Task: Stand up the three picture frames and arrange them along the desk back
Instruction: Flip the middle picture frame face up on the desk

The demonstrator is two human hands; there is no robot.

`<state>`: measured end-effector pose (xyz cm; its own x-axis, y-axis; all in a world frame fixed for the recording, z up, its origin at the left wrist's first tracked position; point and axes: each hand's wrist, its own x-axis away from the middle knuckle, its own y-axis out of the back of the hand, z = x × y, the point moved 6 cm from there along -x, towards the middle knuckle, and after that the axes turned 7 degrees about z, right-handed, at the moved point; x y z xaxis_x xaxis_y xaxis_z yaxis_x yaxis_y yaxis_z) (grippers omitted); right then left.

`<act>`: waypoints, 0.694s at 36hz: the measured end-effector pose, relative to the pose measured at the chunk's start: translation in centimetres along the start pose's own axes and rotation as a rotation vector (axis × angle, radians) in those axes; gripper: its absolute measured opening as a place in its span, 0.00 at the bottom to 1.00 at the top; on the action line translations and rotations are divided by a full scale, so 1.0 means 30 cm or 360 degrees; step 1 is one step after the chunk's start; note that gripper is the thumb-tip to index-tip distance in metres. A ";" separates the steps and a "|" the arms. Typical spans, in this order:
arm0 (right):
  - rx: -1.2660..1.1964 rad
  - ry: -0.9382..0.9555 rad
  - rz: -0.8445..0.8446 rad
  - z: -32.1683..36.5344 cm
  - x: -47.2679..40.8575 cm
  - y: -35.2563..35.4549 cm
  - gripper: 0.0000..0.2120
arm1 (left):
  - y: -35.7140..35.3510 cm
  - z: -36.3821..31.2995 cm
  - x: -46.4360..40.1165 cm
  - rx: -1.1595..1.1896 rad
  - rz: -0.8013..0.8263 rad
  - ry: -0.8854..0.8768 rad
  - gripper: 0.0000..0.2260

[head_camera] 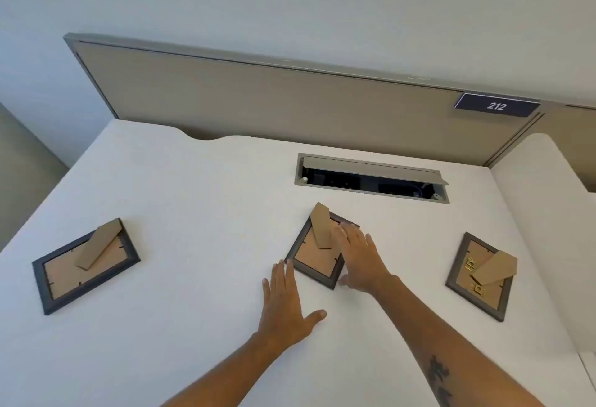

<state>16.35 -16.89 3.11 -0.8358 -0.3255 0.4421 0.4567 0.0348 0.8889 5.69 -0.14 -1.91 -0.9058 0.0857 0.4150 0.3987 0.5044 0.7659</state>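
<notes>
Three frames face-down; hands flat, ungripping: left hand [283,300] and right hand [358,258] at middle frame [317,253]; cable tray [371,179] lid ajar.

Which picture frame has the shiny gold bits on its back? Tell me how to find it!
Start at the open cable hatch in the white desk, then look right and nearer. That face-down frame, the rightmost, untouched by either hand, alone has gold metal hangers on its backing.

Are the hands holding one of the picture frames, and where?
Not quite held. The right hand lies on the middle frame's right edge, the left hand's fingers touch its lower left corner. It lies flat, face down.
</notes>
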 end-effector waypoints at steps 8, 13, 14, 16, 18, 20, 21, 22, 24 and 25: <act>-0.0110 -0.0179 0.0244 -0.067 -0.091 -0.003 0.79 | 0.011 -0.041 -0.100 0.0068 0.0019 0.0046 0.61; -0.0158 -0.0145 0.0308 -0.082 -0.119 -0.033 0.83 | -0.018 -0.040 -0.132 0.0065 0.0010 0.0070 0.64; -0.0168 -0.0139 0.0303 -0.087 -0.125 -0.036 0.83 | -0.023 -0.041 -0.138 0.0065 0.0001 0.0080 0.64; -0.0187 -0.0130 0.0280 -0.094 -0.132 -0.038 0.83 | -0.029 -0.047 -0.145 0.0054 -0.0042 0.0099 0.66; -0.0196 -0.0121 0.0268 -0.101 -0.138 -0.042 0.83 | -0.036 -0.055 -0.152 0.0053 -0.0079 0.0126 0.68; -0.0223 -0.0112 0.0262 -0.108 -0.142 -0.052 0.83 | -0.042 -0.060 -0.157 0.0066 -0.0121 0.0168 0.68; -0.0237 -0.0105 0.0256 -0.112 -0.145 -0.057 0.83 | -0.044 -0.063 -0.160 0.0076 -0.0146 0.0186 0.68; -0.0250 -0.0095 0.0249 -0.116 -0.147 -0.060 0.83 | -0.046 -0.065 -0.164 0.0090 -0.0166 0.0195 0.68; -0.0262 -0.0072 0.0234 -0.122 -0.151 -0.063 0.83 | -0.049 -0.070 -0.169 0.0107 -0.0192 0.0207 0.67; -0.0264 -0.0065 0.0228 -0.126 -0.154 -0.065 0.83 | -0.051 -0.072 -0.171 0.0103 -0.0198 0.0214 0.67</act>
<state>20.46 -19.04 -1.11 -0.7690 -0.2900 0.5697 0.6125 -0.0792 0.7865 10.04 -3.22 -4.16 -0.9184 -0.0938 0.3845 0.2711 0.5586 0.7839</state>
